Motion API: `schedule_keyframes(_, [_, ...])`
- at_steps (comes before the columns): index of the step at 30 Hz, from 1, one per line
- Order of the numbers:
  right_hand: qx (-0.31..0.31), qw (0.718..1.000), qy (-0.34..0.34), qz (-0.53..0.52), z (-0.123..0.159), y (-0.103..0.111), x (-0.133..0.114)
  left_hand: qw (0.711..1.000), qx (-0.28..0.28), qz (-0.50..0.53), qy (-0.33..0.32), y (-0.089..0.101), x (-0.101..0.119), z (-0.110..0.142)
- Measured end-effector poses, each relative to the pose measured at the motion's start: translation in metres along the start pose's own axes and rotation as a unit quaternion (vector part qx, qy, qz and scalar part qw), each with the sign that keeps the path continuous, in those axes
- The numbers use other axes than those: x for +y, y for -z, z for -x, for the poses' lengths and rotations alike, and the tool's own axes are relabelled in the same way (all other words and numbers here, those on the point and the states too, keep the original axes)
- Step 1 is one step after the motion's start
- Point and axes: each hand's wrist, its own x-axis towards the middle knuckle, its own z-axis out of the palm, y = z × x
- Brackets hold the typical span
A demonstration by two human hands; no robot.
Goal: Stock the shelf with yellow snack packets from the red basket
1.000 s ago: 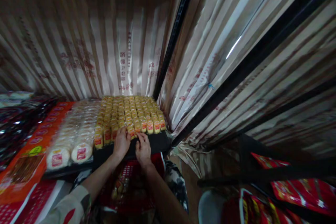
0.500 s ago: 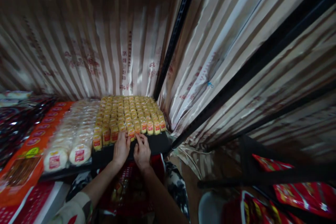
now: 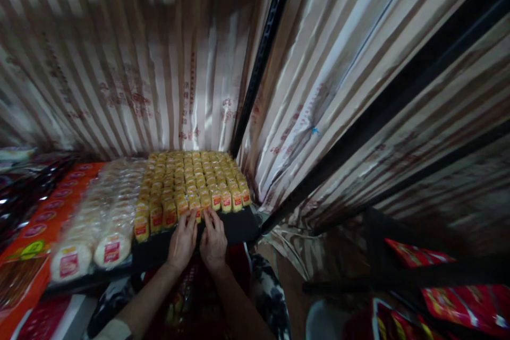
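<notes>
Both hands are at the front edge of the yellow packets (image 3: 191, 180), which stand in close rows at the lower centre of the frame on a black shelf (image 3: 239, 226). Fingers of the left hand (image 3: 183, 241) and right hand (image 3: 213, 241) are narrowly spaced, at the front row; whether either grips a packet cannot be determined. White round packs (image 3: 112, 248) adjoin at lower left, beside an orange package (image 3: 59, 199).

Curtain (image 3: 163, 85) blocks behind the yellow packets (image 3: 191, 178), leaving front access.
</notes>
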Motion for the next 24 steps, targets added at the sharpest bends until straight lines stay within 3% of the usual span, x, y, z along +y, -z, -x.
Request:
schedule_keyframes(10, [0.011,1.000,-0.003,-0.021,0.000,-0.002,0.000,0.996,-0.066,-0.047,0.031,0.008,0.006,0.003])
schedule_keyframes(16, [0.017,0.994,0.025,-0.101,0.001,0.014,-0.004,0.994,-0.085,-0.035,0.051,0.022,0.014,0.006])
schedule_keyframes(21, [-0.031,0.981,-0.020,-0.192,0.044,0.023,-0.012,0.990,-0.134,0.046,-0.021,0.033,0.010,0.059])
schedule_keyframes(24, [-0.081,0.976,-0.113,-0.170,0.083,0.005,-0.010,0.977,-0.202,0.065,0.012,0.031,0.001,0.102])
